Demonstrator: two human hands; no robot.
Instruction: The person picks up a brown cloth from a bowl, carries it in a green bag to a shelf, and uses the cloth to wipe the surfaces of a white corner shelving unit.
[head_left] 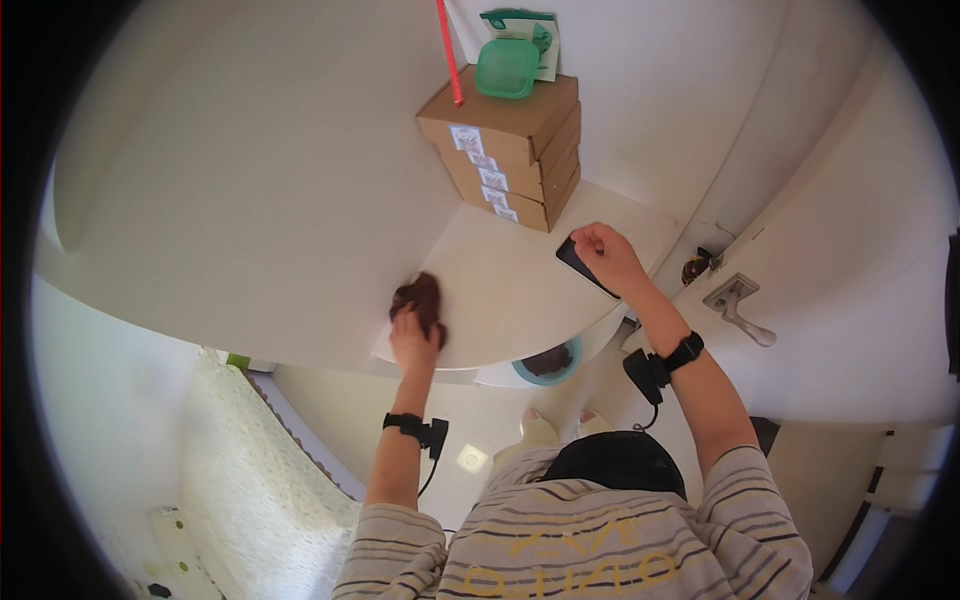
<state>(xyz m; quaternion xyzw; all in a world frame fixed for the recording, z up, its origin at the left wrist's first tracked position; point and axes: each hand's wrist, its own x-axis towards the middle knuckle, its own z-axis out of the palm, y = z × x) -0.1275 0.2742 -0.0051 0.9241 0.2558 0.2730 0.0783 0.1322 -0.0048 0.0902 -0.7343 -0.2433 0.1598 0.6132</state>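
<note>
Brown cloth (422, 295): my left hand (412, 344) is grasping it, ideally pressing evenly; whether my right hand (609, 258) is gripping the phone (574, 261), I can't tell.

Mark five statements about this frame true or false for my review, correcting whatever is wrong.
1. The left hand is on a bunched dark brown cloth. True.
2. The green container stands on the floor. False: the green container is on top of the stacked cardboard boxes.
3. The right hand covers part of a dark, flat phone-like device. True.
4. The blue basin has nothing in it. False: the blue basin holds something dark.
5. The door handle is on the person's left. False: the door handle is on the person's right.
</note>
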